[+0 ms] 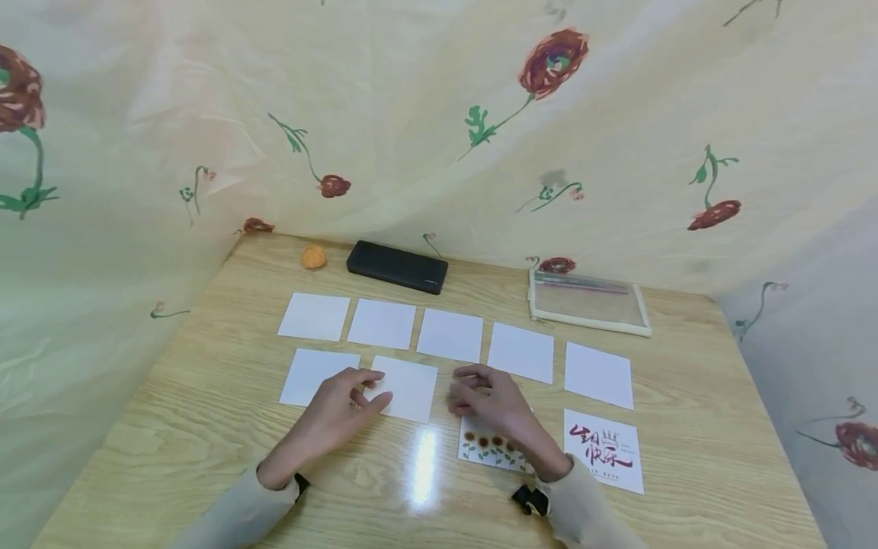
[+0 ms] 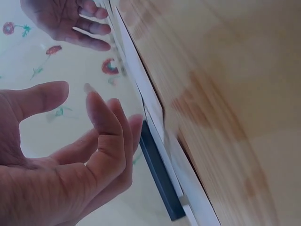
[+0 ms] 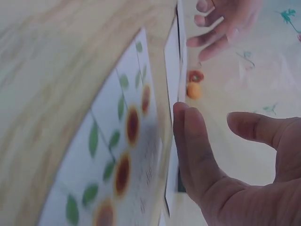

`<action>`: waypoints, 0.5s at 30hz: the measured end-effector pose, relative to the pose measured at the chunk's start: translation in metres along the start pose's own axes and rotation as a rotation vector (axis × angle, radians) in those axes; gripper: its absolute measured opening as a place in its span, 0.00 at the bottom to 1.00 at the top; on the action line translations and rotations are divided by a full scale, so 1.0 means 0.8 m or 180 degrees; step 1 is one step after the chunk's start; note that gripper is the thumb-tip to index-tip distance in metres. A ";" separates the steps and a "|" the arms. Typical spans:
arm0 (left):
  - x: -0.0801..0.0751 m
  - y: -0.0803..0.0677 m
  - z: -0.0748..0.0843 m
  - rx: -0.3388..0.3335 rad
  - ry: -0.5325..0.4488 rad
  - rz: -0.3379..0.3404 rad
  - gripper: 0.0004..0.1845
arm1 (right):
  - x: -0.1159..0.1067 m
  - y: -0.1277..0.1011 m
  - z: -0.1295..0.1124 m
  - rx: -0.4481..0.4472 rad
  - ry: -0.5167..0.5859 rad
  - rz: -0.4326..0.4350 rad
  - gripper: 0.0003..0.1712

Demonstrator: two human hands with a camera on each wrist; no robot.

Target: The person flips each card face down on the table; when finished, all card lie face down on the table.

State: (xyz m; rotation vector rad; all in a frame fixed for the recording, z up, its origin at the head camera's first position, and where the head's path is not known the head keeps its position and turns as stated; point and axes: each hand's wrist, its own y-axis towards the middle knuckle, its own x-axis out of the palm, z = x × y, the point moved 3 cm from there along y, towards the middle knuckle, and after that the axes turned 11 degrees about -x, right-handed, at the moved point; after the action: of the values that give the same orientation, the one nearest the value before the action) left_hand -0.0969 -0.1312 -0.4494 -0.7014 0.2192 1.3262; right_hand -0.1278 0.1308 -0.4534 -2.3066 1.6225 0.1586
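Observation:
My left hand (image 1: 341,408) hovers over the front row of cards, its fingers loosely bent and nothing between them. Below its fingertips lies a blank white card (image 1: 411,389), and another blank card (image 1: 312,374) sits partly behind the hand. My right hand (image 1: 495,400) is above a card printed with sunflowers (image 1: 490,450) and covers its upper part. In the right wrist view, the thumb and fingers (image 3: 200,146) are apart with no object held, beside the sunflower card (image 3: 122,174). To the right lies a face-up card with red Chinese lettering (image 1: 604,473).
Several blank white cards, such as the middle one (image 1: 449,335), form a back row. Behind them are a crumpled orange lump (image 1: 313,258), a black case (image 1: 396,267) and a clear zip pouch (image 1: 590,301) holding pens. A flowered cloth (image 1: 411,114) hangs around the wooden table (image 1: 192,427).

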 end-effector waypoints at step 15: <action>0.058 0.011 0.031 0.0465 -0.0180 -0.0739 0.23 | -0.062 -0.040 0.015 0.0092 -0.0118 0.0300 0.26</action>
State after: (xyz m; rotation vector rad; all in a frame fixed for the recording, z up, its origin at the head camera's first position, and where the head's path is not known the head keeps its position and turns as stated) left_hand -0.0987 -0.0783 -0.4578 -0.5475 0.1813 1.0949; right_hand -0.1145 0.1891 -0.4454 -2.1940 1.7045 0.1970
